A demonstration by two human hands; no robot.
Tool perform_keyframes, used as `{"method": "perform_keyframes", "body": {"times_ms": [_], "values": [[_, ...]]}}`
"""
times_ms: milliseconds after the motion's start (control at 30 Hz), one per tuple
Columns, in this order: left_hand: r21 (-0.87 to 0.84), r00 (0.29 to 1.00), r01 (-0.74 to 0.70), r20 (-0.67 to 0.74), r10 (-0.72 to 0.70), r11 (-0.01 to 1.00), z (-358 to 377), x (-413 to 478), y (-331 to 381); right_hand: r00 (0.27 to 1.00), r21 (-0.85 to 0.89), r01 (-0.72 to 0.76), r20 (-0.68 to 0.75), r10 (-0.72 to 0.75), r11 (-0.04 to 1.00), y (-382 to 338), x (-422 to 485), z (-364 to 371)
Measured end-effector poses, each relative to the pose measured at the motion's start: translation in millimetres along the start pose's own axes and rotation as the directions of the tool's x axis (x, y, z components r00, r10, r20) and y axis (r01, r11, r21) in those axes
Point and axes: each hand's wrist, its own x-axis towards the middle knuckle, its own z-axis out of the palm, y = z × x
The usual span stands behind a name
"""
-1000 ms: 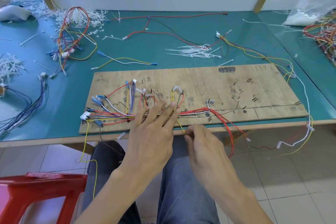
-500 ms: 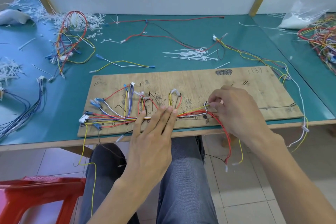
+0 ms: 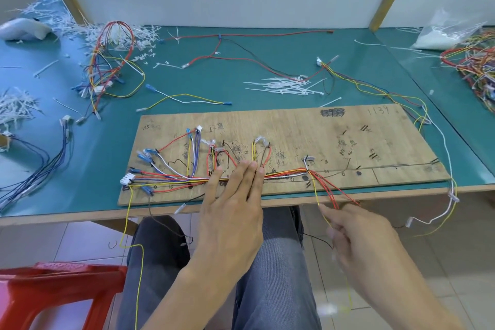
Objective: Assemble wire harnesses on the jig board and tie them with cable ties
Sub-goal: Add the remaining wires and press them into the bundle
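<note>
Harness lies on the board, its coloured wires run along the near edge, with branches going up to small connectors and a white plug at the left end. The board rests on the green surface, flush with its front edge. The left hand lies flat on the bundle near the board's middle, its fingers straight and together, pressing the wires down. To the right, loose wires, one yellow and several red, leave the bundle and hang over the edge. The right hand is below the surface edge, its fingers curled round these wires; it is blurred, so the exact grip is unclear. White ties lie in a heap beyond the board. A red stool stands at lower left.
</note>
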Motion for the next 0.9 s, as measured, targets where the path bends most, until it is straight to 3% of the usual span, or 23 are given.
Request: {"method": "perform_keyframes", "body": {"times_ms": [67, 167, 233, 367, 467, 533, 600, 733, 900], "values": [[-0.011, 1.000, 0.003, -0.011, -0.003, 1.000, -1.1, 1.3, 0.1, 0.997, 0.007, -0.068, 0.045, 0.068, 0.998, 4.7, -13.7, -2.7], [-0.009, 1.000, -0.001, -0.011, 0.001, 1.000, -3.5, 3.7, 0.0, 0.982, -0.181, -0.142, 0.097, 0.161, 0.973, 9.9, -24.2, -10.5], [-0.004, 1.000, 0.001, -0.003, -0.001, 1.000, -5.2, 5.9, 0.4, 0.980, -0.232, -0.178, 0.049, 0.194, 0.956, 9.0, -18.9, -23.0], [-0.003, 1.000, 0.004, 0.001, -0.004, 1.000, -7.5, 8.5, 0.1, 0.957, 0.178, -0.084, -0.261, 0.129, 0.980, 0.4, 24.2, -48.0], [0.002, 1.000, 0.015, 0.003, -0.015, 1.000, -8.1, 8.4, 0.3, 0.920, 0.339, -0.005, -0.368, 0.137, 0.941, 0.9, 97.2, -57.3], [0.006, 1.000, 0.018, 0.009, -0.018, 1.000, -8.4, 8.9, 1.2, 0.901, 0.415, -0.033, -0.381, 0.207, 0.909, 7.0, 151.8, -61.9], [0.006, 1.000, 0.019, 0.008, -0.019, 1.000, -8.9, 10.0, 1.8, 0.885, 0.438, -0.104, -0.368, 0.284, 0.893, 18.8, 202.5, -65.0], [-0.001, 0.999, 0.028, 0.025, -0.028, 1.000, -9.9, 9.3, 2.4, 0.866, 0.310, -0.307, -0.301, 0.399, 0.900, 44.6, 265.9, -63.8], [-0.037, 0.999, 0.034, 0.014, -0.034, 0.999, -8.6, 8.5, 1.8, 0.831, 0.264, -0.410, -0.286, 0.477, 0.873, 58.4, 288.1, -54.7]]}}
